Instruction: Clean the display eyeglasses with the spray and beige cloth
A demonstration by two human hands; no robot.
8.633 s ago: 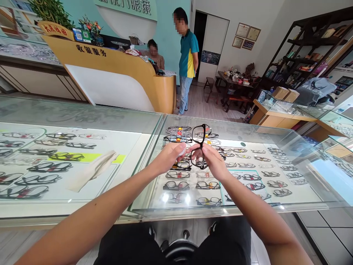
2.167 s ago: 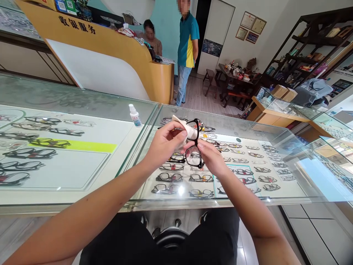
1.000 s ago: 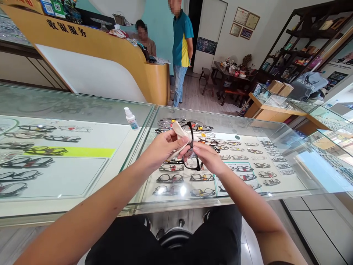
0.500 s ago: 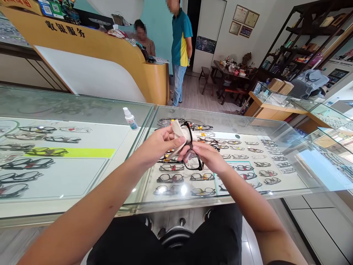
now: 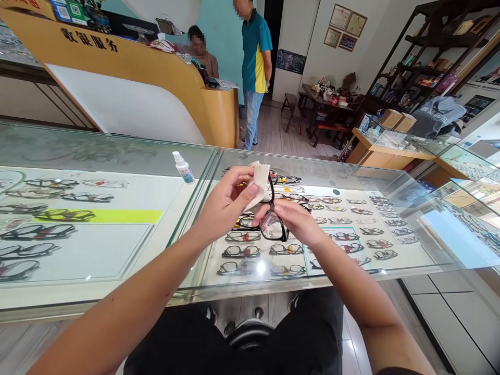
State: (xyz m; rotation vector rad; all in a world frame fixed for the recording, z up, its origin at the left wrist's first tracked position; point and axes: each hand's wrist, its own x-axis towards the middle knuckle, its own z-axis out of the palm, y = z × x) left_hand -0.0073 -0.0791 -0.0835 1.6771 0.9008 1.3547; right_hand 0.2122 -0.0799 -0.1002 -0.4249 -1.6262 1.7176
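Using a clock face centred on the black-rimmed glasses (image 5: 270, 227), 12 at top of view. Holding them on end in the air above the glass surface (image 5: 94, 250), with one lens towards 12 and the other towards 6; can't make out the temples. Gripping the frame near the bridge with the right hand (image 5: 299, 221), from 4 o'clock, fingers closed on it from both sides, no visible gap. Pinching a cream cloth (image 5: 261, 177) in the left hand (image 5: 228, 203), at 9 o'clock, thumb on the near side, fingers curled behind and partly hidden; can't tell how hard. Just changed versus half a second ago: higher, straighter cloth, now up across the upper lens, with the left thumb a little further from the bridge. No real shift in the glasses or the right hand. Reads as mid-stroke wiping on the upper lens, steadied from the right; lower lens uncovered, can't tell if clean. Standing at 10 o'clock, well apart: a white spray bottle (image 5: 183, 168), same spot as a second ago. Also visible under the glass: rows of display frames (image 5: 241, 252), untouched.
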